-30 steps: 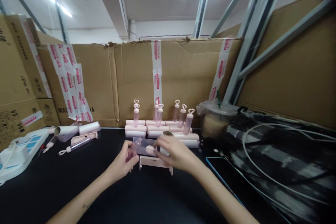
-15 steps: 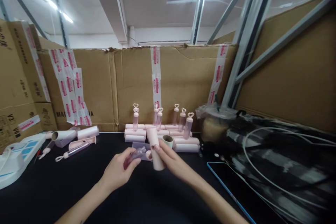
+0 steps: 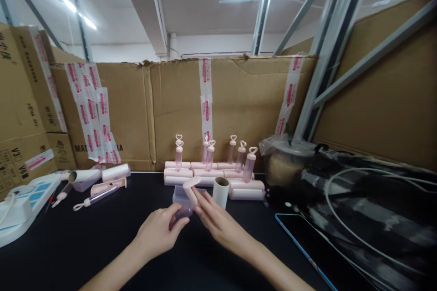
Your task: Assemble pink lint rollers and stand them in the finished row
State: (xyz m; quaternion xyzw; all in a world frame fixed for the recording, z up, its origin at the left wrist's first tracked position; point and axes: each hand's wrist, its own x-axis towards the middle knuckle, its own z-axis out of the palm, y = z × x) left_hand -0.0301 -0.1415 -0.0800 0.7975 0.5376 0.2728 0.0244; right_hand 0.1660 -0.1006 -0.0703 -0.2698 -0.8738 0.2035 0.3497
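My left hand (image 3: 159, 231) is closed around a clear, purplish plastic piece (image 3: 185, 210), its fingers hiding part of it. Close beside it, my right hand (image 3: 220, 223) grips a pale pink cylinder (image 3: 191, 187), mostly covered by the fingers, with one end showing at the fingertips. Behind my left hand lies a translucent purple tray-like part (image 3: 180, 194) on the black table. A white roll with an open hollow core (image 3: 221, 192) stands upright just beyond my right hand.
Behind the hands, pink and white rollers (image 3: 179, 177) lie in stacked rows, with several clear tubes with heart-shaped loops (image 3: 250, 166) upright. Loose roller parts (image 3: 108, 187) and a power strip (image 3: 30, 204) are left. A drink cup (image 3: 285, 163), phone (image 3: 303, 241) and cables (image 3: 329, 200) are right.
My right hand has turned the pink cylinder from nearly upright to slanted and brought it nearer my left hand. More of the white roll now shows. The view has shifted slightly.
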